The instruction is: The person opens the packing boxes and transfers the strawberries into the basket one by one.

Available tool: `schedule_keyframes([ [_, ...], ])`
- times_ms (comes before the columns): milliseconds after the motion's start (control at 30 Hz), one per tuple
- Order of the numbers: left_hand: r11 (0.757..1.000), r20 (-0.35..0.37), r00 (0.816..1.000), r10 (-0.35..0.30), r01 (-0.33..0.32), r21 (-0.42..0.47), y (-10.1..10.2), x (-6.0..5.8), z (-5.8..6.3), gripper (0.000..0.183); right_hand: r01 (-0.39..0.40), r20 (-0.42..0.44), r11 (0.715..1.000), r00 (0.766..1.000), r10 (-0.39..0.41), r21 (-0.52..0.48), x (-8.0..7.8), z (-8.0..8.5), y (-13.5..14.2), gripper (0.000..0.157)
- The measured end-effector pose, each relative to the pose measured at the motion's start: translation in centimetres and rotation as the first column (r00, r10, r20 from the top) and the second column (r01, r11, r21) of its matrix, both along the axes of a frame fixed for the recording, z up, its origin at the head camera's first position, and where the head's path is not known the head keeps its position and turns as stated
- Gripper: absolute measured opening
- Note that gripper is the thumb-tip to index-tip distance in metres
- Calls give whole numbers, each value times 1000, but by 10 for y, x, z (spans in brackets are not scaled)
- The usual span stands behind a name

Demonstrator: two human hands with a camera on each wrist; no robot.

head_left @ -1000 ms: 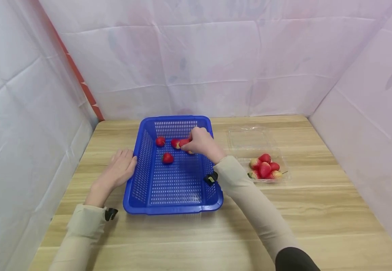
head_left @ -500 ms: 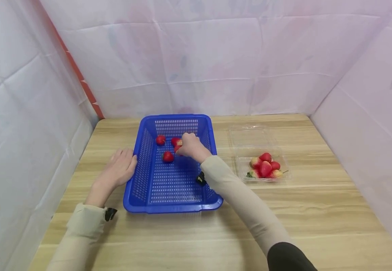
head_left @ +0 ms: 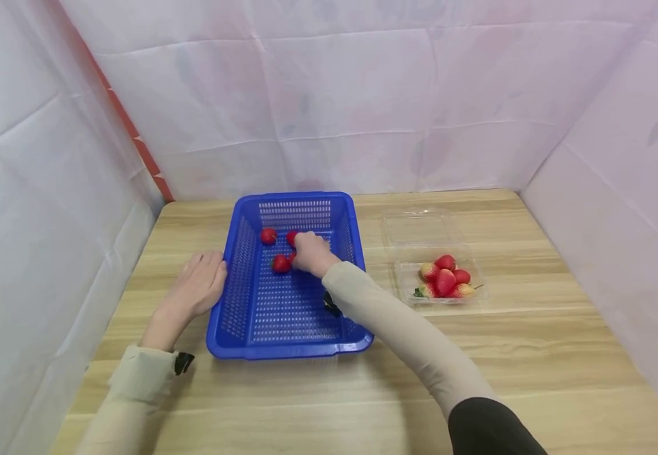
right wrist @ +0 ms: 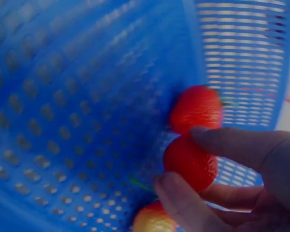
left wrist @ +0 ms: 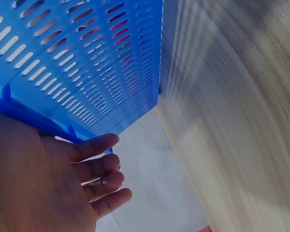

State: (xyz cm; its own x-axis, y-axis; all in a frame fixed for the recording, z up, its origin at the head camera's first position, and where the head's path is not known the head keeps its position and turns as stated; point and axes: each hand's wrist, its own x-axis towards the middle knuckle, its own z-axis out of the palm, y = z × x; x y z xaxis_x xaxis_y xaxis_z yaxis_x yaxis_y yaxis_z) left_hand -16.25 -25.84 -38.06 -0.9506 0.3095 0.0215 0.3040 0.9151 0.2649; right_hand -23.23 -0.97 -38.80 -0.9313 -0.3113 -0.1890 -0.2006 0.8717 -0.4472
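Note:
My right hand [head_left: 313, 254] is inside the blue plastic basket [head_left: 290, 351]. It pinches a red strawberry [right wrist: 191, 163] between thumb and fingers. Another red strawberry [right wrist: 197, 108] lies right beside the held one, against the basket's perforated wall in the right wrist view. A yellow-tipped strawberry [right wrist: 154, 220] shows at the bottom of that view. In the head view, strawberries [head_left: 280, 263] sit on the basket floor, one partly behind my right hand. My left hand [head_left: 198, 284] rests against the basket's left rim; its fingers [left wrist: 104, 143] are extended and relaxed.
A clear plastic clamshell box [head_left: 420, 230] stands opened to the right of the basket, with several red and yellowish strawberries [head_left: 445, 282] in its near half. The wooden table [head_left: 539, 354] is bordered by white cloth walls [head_left: 340, 114] at the back and sides.
My right hand has moved left and slightly nearer inside the basket, carrying the strawberry toward the one on the basket floor. The left hand stays at the rim.

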Motion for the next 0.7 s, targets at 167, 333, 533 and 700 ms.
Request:
schedule_keyframes([
  [167,1000,0,1000,-1,1,12,0,1,0,34,-3,0,998,1000,3,64,2,-3,-2,19],
  [333,1000,19,1000,0,0,3,0,1,3,35,4,31,998,999,-6,59,2,-2,-3,25],
  [533,1000,33,999,1,-1,-8,0,1,3,37,20,45,998,999,-22,54,3,-2,-3,40],
  [700,1000,21,1000,-5,5,-7,0,1,1,34,27,59,999,998,-29,37,4,-3,-3,49],
])
